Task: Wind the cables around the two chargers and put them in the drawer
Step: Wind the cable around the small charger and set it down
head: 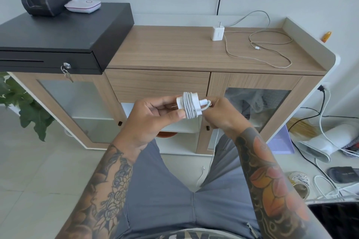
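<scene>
Head view, and I've got the first charger (187, 104) up in front of me, level with the drawer (157, 84). Left hand (153, 114) pinches the block, thumb under, fingers over the top. Right hand (217, 110) pinches the cable end (206, 105) just beside the wraps, fingers curled tight on it. Both hands clamped, then, one on the body, one on the tail.

Coils sit snug round the block, side by side, nothing crossing that I can see. Only a short loop is left sticking out on the right. My read: this is the tuck, the last bit of the winding on this one. To do it well I want to keep the left thumb pressing the wraps so they don't spring loose, and feed the plug end under the outermost turn, not yank it. Pull too hard and the whole bundle may slide off the corner. Whether the plug is already under a turn, I can't tell from here.

Drawer is shut, right behind the bundle, so it will need a free hand to open it.

Further out on the cabinet top (165, 50), the second charger (218, 33) stands upright near the back edge, its cable (272, 50) sprawled loose in big loops to the right. Untouched, that one. So roughly halfway on the winding, nothing stowed yet.
</scene>
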